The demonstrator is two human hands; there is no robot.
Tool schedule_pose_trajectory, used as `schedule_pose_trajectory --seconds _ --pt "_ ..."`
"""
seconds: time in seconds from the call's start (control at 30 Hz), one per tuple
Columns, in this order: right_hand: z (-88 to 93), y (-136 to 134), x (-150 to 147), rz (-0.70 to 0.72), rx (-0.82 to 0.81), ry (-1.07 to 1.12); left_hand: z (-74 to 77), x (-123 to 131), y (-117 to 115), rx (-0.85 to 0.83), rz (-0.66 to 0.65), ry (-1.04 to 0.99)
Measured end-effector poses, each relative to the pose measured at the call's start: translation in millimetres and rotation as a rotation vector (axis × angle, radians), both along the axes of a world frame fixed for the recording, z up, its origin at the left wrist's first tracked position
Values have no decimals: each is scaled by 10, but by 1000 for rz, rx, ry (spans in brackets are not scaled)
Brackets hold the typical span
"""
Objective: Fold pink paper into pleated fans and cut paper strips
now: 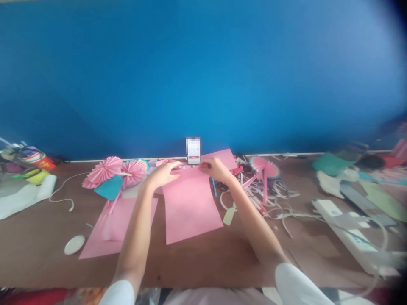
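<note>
A pink sheet of paper (192, 207) lies in front of me in the middle of the brown table. At its upper left corner is my left hand (165, 173), with thumb and fingers bent towards each other at the paper's edge. My right hand (214, 168) pinches the upper right corner of the same sheet. Beyond the sheet's far edge a phone (193, 152) stands upright with its screen lit. More pink paper (108, 226) lies under and beside my left forearm, and another pink piece (222, 159) is behind my right hand.
Pleated pink paper fans (104, 171) and a teal piece (110, 187) lie at the left. Paper strips and cables crowd the right, near another fan (264, 167) and a white power strip (343, 237). A white round object (74, 245) sits at the left front.
</note>
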State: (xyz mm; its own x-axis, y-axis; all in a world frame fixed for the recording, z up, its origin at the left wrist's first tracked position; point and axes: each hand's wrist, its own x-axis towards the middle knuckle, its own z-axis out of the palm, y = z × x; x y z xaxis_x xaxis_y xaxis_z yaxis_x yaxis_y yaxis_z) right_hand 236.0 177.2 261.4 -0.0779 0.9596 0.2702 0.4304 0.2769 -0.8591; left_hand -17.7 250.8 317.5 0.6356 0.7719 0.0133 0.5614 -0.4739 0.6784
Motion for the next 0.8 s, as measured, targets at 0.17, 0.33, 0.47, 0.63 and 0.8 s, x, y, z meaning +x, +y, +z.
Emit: schedule_pose_trajectory --seconds 0.17,0.33,0.47,0.63,0.8 --pt "102 -85 77 -245 72 -56 -25 -9 28 3 17 33" --pt "-186 -330 224 -335 -224 -567 199 -214 55 -33 66 102" --pt "-458 -497 135 -289 -324 -651 367 -379 32 -123 135 298" --pt "-585 -513 90 -266 -346 -693 366 -507 40 -225 103 252" --pt "-642 -501 106 -220 -341 -715 305 -608 120 -94 167 247"
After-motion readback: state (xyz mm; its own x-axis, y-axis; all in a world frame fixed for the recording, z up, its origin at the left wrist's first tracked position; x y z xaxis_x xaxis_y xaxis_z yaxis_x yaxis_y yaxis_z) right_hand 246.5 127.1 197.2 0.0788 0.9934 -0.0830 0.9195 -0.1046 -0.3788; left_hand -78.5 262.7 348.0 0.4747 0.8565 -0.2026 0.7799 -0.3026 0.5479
